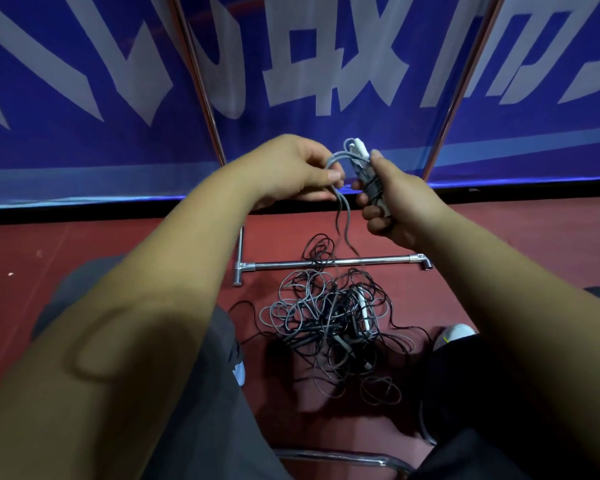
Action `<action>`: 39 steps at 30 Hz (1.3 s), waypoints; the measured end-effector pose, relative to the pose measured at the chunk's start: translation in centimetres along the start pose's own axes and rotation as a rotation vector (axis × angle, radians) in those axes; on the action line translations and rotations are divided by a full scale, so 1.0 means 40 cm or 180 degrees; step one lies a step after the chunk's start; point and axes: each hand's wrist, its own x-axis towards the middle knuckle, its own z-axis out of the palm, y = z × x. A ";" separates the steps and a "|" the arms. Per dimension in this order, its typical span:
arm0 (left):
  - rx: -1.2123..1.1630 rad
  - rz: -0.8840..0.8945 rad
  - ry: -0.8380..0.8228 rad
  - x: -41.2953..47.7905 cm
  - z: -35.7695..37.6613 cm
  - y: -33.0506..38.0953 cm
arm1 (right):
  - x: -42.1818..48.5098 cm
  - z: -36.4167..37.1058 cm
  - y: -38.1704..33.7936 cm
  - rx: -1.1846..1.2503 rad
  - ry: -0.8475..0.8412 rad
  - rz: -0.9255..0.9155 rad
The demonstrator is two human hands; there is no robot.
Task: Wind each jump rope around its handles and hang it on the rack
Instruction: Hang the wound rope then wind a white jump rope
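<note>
Grey jump rope (340, 161) mid-wind, held above the floor (118, 251)
Right hand (392, 202) grips its handles (364, 168) – left hand (291, 171) pinches a loop; tangled ropes (329, 320) lie below, before the rack (329, 263)

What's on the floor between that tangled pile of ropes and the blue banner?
In the head view, the rack's chrome base bar lies on the red floor between the pile and banner; black loops cross it.
</note>
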 end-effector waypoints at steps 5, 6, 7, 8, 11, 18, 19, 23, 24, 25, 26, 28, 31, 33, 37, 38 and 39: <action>0.1966 0.0041 0.0327 -0.005 -0.018 0.006 | -0.002 0.002 -0.009 -0.0001 0.0060 -0.0094; 0.2492 0.0038 0.0573 -0.004 -0.015 0.005 | -0.004 0.004 -0.011 -0.0001 0.0047 -0.0110; 0.2709 0.0015 0.0771 -0.004 -0.010 0.004 | -0.005 0.005 -0.012 0.0007 0.0016 -0.0120; 0.2621 -0.0034 0.0878 -0.004 -0.002 0.003 | -0.007 0.006 -0.012 0.0010 -0.0024 -0.0125; 0.1957 -0.0180 0.1188 0.000 0.023 0.000 | -0.008 0.009 -0.010 -0.0036 -0.0119 -0.0121; -0.0496 -0.0181 0.0478 0.004 0.024 0.011 | -0.001 -0.003 -0.012 0.0106 0.0117 -0.0091; -0.0582 -0.0190 0.0291 -0.001 0.019 0.009 | 0.000 -0.007 -0.013 0.0134 0.0165 -0.0095; -0.0002 -0.0221 -0.0004 -0.014 0.003 0.004 | 0.003 -0.009 -0.016 0.0163 0.0216 -0.0110; 0.0482 -0.0148 0.0050 -0.015 -0.002 0.004 | 0.002 -0.008 -0.017 0.0163 0.0190 -0.0112; 0.1001 -0.0059 0.0137 -0.015 -0.006 0.002 | 0.002 -0.007 -0.018 0.0167 0.0160 -0.0113; 0.1460 0.0023 0.0231 -0.014 -0.010 0.001 | 0.000 -0.006 -0.020 0.0179 0.0126 -0.0110; 0.2104 0.0107 0.0392 -0.010 -0.011 -0.002 | -0.006 -0.003 -0.026 0.0218 0.0024 -0.0094; 0.2475 0.0081 0.0459 -0.006 -0.002 -0.013 | -0.018 0.008 -0.029 0.0213 -0.0129 -0.0083; 0.2385 0.0001 0.0355 0.001 0.006 -0.025 | -0.021 0.012 -0.026 0.0245 -0.0189 -0.0088; 0.2554 -0.0049 0.0367 0.017 0.007 -0.039 | -0.028 0.014 -0.032 0.0512 -0.0321 -0.0053; 0.2632 -0.0046 0.0362 0.020 0.007 -0.040 | -0.031 0.013 -0.035 0.0560 -0.0364 -0.0052; 0.2725 -0.0030 0.0360 0.022 0.007 -0.040 | -0.033 0.014 -0.037 0.0587 -0.0410 -0.0048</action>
